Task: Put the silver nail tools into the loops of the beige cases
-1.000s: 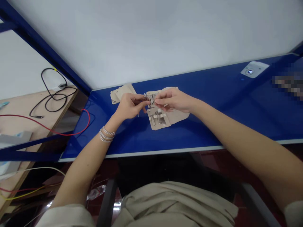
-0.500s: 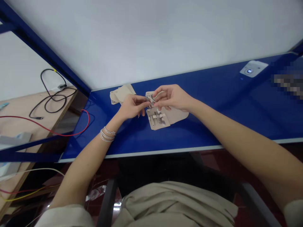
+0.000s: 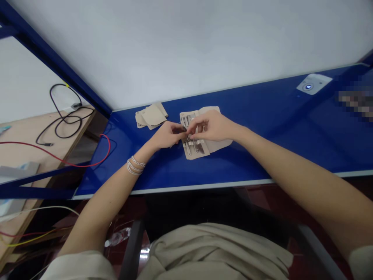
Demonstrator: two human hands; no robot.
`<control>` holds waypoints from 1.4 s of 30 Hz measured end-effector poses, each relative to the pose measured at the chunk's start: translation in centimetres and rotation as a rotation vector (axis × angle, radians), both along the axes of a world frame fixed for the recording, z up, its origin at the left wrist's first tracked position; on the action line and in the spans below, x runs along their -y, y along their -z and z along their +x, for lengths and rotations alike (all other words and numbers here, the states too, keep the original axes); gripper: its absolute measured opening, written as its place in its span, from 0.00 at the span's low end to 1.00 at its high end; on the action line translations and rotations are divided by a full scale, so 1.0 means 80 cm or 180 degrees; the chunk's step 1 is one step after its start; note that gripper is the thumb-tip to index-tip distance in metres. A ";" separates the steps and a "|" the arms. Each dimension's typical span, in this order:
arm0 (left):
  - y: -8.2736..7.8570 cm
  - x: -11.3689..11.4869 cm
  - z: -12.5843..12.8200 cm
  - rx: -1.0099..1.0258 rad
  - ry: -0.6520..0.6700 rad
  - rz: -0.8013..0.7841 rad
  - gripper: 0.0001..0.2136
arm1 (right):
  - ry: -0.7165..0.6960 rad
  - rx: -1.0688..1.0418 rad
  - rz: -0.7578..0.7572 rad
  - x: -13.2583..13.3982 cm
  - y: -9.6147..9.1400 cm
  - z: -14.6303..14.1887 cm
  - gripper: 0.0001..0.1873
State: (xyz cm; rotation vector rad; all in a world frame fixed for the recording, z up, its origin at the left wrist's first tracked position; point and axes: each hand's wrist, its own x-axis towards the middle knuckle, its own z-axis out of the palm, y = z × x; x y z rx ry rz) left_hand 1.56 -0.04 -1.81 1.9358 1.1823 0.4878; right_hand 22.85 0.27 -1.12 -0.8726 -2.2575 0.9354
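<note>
My left hand (image 3: 169,135) is closed, thumb and fingers pinching a small shiny metal nail clipper (image 3: 184,128) that is mostly hidden. Against it from the right, my right hand (image 3: 214,126) is also closed, its thumb and fingertips meeting the left ones. Under and around both hands lie two opened beige manicure cases. The farther case (image 3: 210,110) shows slim metal tools along its left panel. In the nearer case (image 3: 220,144), metal tools sit in loops on the left panel, partly covered by my fingers.
Several closed beige cases (image 3: 154,116) are stacked at the left back of the blue table (image 3: 163,167). A white device (image 3: 314,84) with a lit display lies at the right back. Black cable (image 3: 62,126) and red cable (image 3: 106,155) are on the left.
My hands have come together, the right moving down and slightly left, covering more of the metal piece. More of the farther case and its tools now shows.
</note>
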 end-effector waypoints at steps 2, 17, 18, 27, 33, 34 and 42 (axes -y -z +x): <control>0.000 0.001 0.001 -0.0136 0.0061 0.0217 0.10 | -0.0028 0.0072 0.0006 -0.001 0.001 0.001 0.09; 0.002 0.001 0.002 -0.0424 0.0268 0.0488 0.11 | -0.0137 0.0143 0.0028 0.001 0.004 -0.002 0.09; 0.002 0.001 0.002 -0.0445 0.0258 0.0526 0.11 | -0.0141 0.0147 0.0029 0.001 0.005 -0.002 0.09; 0.008 -0.002 -0.004 -0.0274 -0.0087 0.0443 0.21 | -0.0237 0.0169 0.0049 0.002 0.004 -0.003 0.09; -0.001 0.001 -0.007 -0.0318 0.0195 0.0271 0.24 | -0.0310 0.0209 -0.0150 0.005 0.005 -0.005 0.09; -0.004 0.001 -0.008 -0.0318 0.0258 0.0213 0.26 | -0.0319 0.0212 -0.0178 0.005 0.005 -0.005 0.09; -0.014 0.006 -0.008 -0.0588 0.0521 0.0108 0.40 | -0.0491 0.0463 -0.0336 0.006 -0.004 -0.002 0.11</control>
